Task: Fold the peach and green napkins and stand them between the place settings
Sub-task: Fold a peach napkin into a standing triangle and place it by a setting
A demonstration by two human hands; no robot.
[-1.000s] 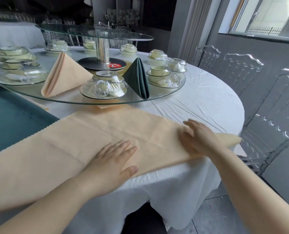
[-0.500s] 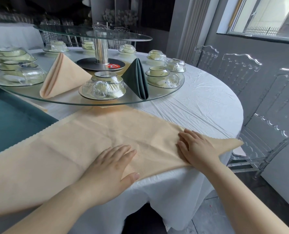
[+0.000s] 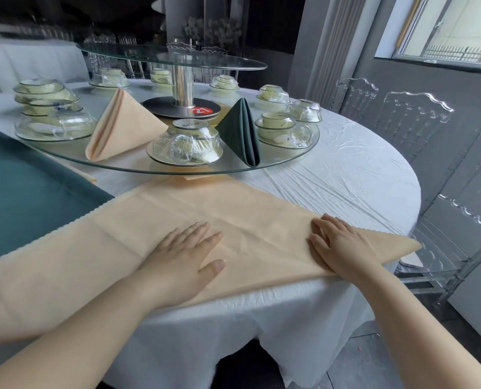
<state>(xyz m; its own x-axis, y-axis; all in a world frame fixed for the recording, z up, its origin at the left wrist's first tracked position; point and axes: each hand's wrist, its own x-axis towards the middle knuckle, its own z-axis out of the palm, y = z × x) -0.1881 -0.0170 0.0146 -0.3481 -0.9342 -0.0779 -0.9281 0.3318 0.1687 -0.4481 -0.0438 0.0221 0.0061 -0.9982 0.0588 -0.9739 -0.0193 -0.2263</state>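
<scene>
A large peach napkin [image 3: 177, 217] lies folded into a long flat triangle along the near edge of the white table [image 3: 346, 186]. My left hand [image 3: 186, 256] presses flat on its middle with straight fingers. My right hand [image 3: 343, 245] lies flat near the napkin's right tip. On the glass turntable [image 3: 261, 167] a folded peach napkin [image 3: 121, 127] and a folded dark green napkin [image 3: 243, 133] stand upright, either side of a wrapped place setting [image 3: 187, 144].
A teal cloth [image 3: 23, 186] lies flat at the left. Several more wrapped cup-and-bowl settings [image 3: 281, 127] ring the turntable, under a higher glass tier on a metal post [image 3: 181, 82]. Clear plastic chairs [image 3: 413, 119] stand close on the right.
My right hand has slid along the peach napkin toward its right tip, flattening it. My left hand has stayed pressed on the middle. The view has shifted slightly.
</scene>
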